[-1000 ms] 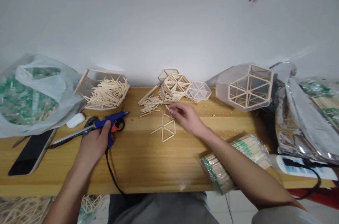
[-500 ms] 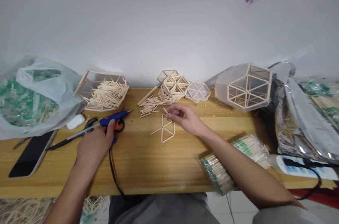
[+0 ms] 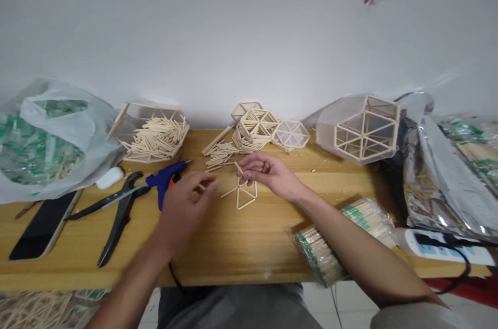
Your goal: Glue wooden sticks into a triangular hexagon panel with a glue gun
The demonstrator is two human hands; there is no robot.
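My right hand (image 3: 264, 173) pinches a short wooden stick (image 3: 237, 166) between thumb and fingers. Just below it on the table lies a partial frame of glued sticks (image 3: 238, 197), its spokes meeting at one centre. My left hand (image 3: 189, 196) is in the air left of that frame, fingers curled with a gap to the thumb and nothing in them. Behind this hand the blue glue gun (image 3: 158, 182) rests on the table, partly covered. Beyond my right hand are a pile of loose sticks (image 3: 221, 154) and a stack of hexagonal stick frames (image 3: 257, 129).
A stick-filled frame container (image 3: 153, 139), black-handled pliers (image 3: 116, 225), a phone (image 3: 44, 228) and a plastic bag (image 3: 58, 137) stand left. Right are a covered hexagonal lantern-like frame (image 3: 361, 132), a wrapped stick bundle (image 3: 322, 254) and a power strip (image 3: 447, 248).
My left hand has let go of the glue gun and moved right, toward the stick frame. The stick in my right hand has tilted and shows more plainly.
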